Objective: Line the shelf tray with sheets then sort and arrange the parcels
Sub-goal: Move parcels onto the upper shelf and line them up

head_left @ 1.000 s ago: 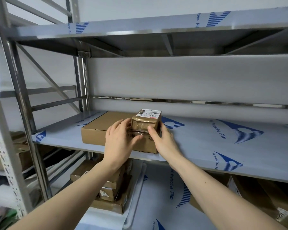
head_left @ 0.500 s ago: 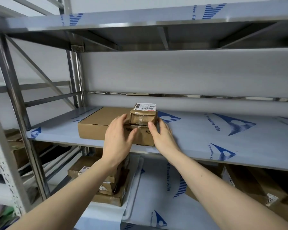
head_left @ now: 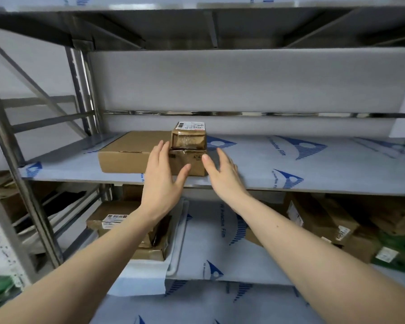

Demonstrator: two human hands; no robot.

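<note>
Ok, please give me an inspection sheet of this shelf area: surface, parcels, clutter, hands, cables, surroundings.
Surface: middle shelf, covered with white film printed in blue.
Job's things: small parcel with a label on top sits on the right end of the flat box.
Clutter: more parcels and boxes on the lower shelf.
Hands: left hand and right hand open, either side of the stack, holding nothing.
Cables: nothing seen.
Surroundings: metal rack frame, white wall behind.
</note>
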